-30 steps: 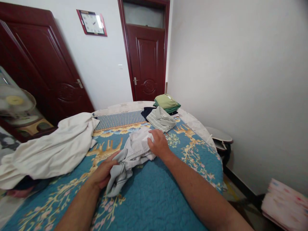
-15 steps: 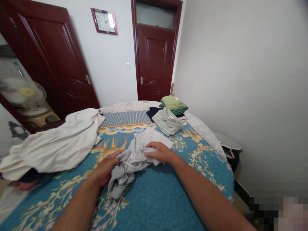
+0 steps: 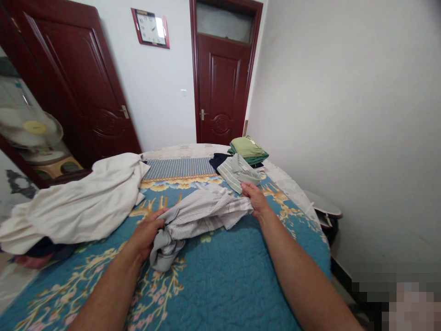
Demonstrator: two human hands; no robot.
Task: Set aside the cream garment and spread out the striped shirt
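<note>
Bedroom with a dark red panelled wooden door (image 3: 222,87) ahead. A blue quilted bedspread with a gold floral pattern (image 3: 220,285) covers the bed. A grey-and-white striped cotton shirt (image 3: 196,214) lies mid-bed between the hands, unfolded, one end bunched. Left hand (image 3: 146,234): fingers together, curled over the bunched end; firmness of grip cannot be told. Right hand (image 3: 253,198): fingers together at the shirt's far edge; grip cannot be told.

Done: a stack of folded green garments (image 3: 247,148) and a folded pale striped shirt (image 3: 237,172) lie at the far end. Not folded: the striped cotton shirt and a loose heap of white cloth (image 3: 79,207) on the left.
</note>
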